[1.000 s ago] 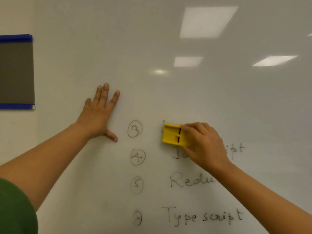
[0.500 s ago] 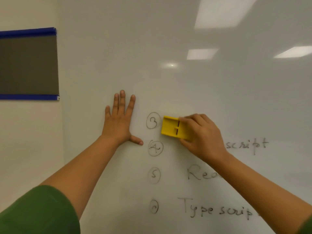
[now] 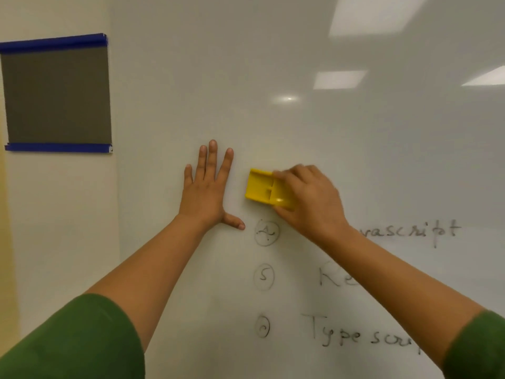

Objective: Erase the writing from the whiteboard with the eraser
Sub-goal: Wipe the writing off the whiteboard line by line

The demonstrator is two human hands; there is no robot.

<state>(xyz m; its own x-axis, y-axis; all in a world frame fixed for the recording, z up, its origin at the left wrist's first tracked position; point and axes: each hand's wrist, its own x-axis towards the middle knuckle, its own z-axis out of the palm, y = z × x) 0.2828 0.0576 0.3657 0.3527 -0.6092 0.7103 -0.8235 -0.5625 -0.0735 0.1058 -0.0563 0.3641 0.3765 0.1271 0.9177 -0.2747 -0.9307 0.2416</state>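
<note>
Head view: right hand [image 3: 308, 199] fingers clamp the yellow eraser [image 3: 263, 188] mid-frame; left hand [image 3: 207, 191] spread flat on the whiteboard [image 3: 273, 64]; press evenly, sweep down through remaining writing [image 3: 410, 233].

You have two bare arms in front of you. Each one comes out of a green sleeve. The left sleeve [image 3: 73, 340] fills the bottom left corner, big and soft, with a rounded edge where your arm comes out. The right sleeve [image 3: 476, 348] peeks in at the bottom right corner, and only a small piece of it shows. Both sleeves are the same dark green with no pattern or writing. Your left hand [image 3: 206, 192] and right hand [image 3: 308, 203] wear nothing: no gloves, rings, or watch. Your forearms are bare to the wrist.
</note>
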